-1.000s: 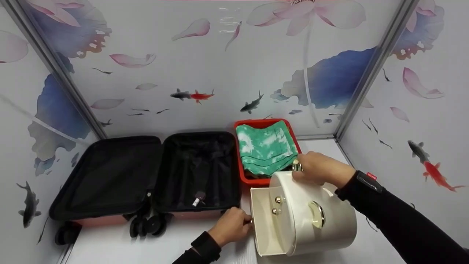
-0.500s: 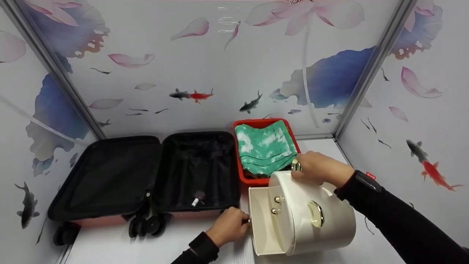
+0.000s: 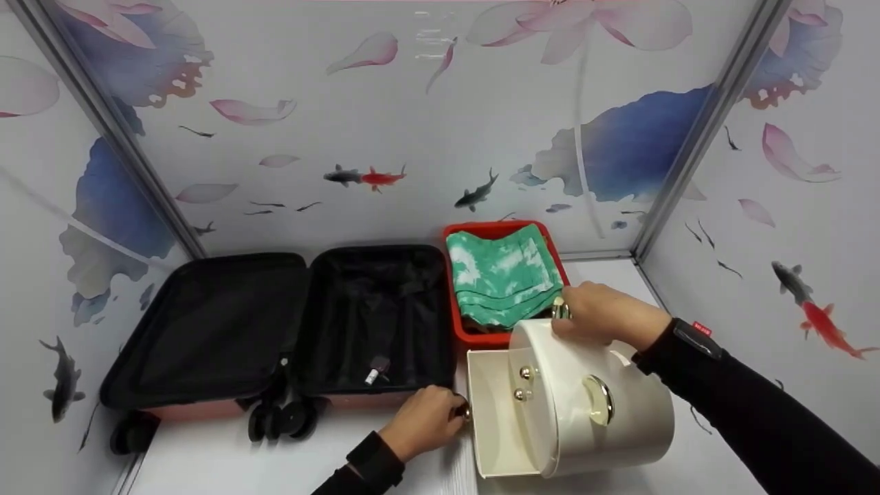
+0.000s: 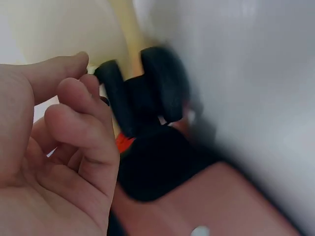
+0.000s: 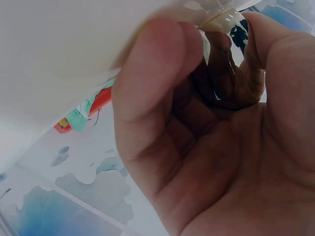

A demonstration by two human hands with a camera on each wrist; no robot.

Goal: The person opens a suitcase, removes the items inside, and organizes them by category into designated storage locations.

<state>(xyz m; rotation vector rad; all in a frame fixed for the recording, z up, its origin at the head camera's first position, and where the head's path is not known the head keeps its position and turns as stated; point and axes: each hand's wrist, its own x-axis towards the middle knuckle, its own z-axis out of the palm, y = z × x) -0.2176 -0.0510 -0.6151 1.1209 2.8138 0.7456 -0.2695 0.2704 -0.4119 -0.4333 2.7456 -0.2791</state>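
Note:
A cream storage box [image 3: 619, 440] with rounded sides lies at the right of the table in the head view, one drawer [image 3: 491, 412] sticking out to the left. Two gold knobs [image 3: 525, 372] show on its front, and a gold handle [image 3: 599, 400] on the side facing up. My left hand [image 3: 426, 421] pinches the drawer's small knob [image 3: 468, 412]; in the left wrist view the thumb and fingers of the left hand [image 4: 74, 132] meet near the cream surface. My right hand [image 3: 605, 313] grips a second gold handle [image 3: 560, 309] at the box's far side; in the right wrist view its fingers curl around that handle [image 5: 229, 22].
An open suitcase [image 3: 309, 323] with black lining and wheels lies to the left. Behind the box stands a red basket [image 3: 471, 337] holding folded green-and-white cloth [image 3: 505, 275]. Patterned wall panels [image 3: 385, 124] enclose the back and sides of the white table [image 3: 289, 471].
My left hand has drawn the drawer slightly farther out to the left from the storage box. The right hand keeps its hold on the handle, and the view has shifted a little.

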